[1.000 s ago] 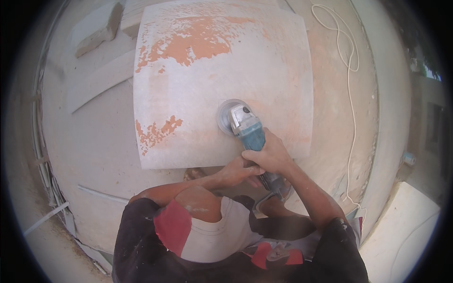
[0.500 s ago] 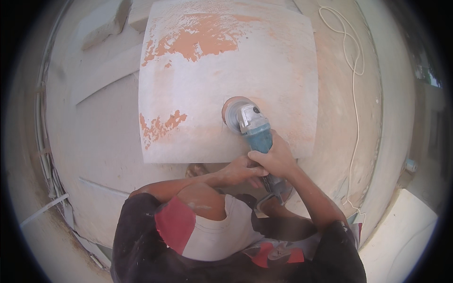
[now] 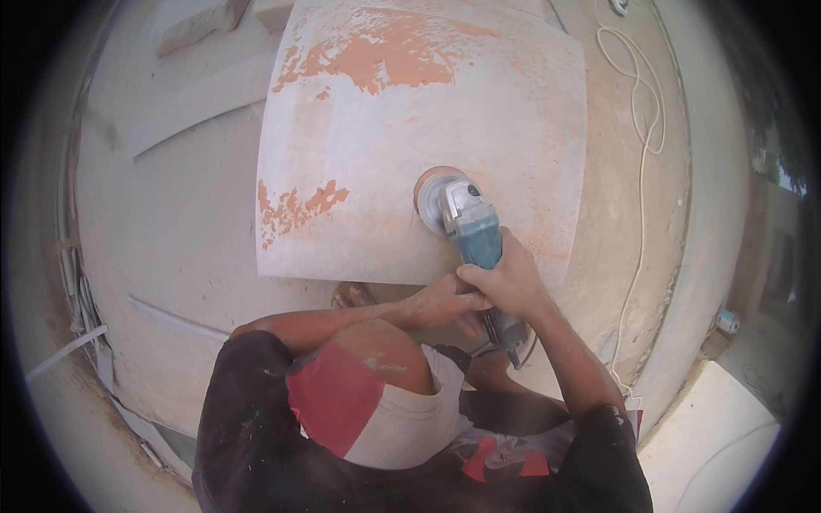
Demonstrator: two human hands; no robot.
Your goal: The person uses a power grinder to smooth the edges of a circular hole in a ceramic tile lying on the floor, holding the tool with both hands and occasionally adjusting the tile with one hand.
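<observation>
A teal and silver angle grinder rests with its round disc against a pale, slightly curved panel. My right hand is wrapped round the grinder's body, thumb across the top. Beside it, my left hand closes on the rear part of the tool; its lower fingers are partly hidden. Orange patches show through the white coat at the panel's far side, with a smaller patch at the near left. The face of the disc is turned down and hidden.
My bent knee and a bare foot are close to the panel's near edge. A thin white cable runs along the dusty ground at the right. Pale slabs lie at the far left, and pipes line the left side.
The whole view has shifted and turned slightly. The grinder sits a little nearer to me on the panel, with both hands keeping their hold.
</observation>
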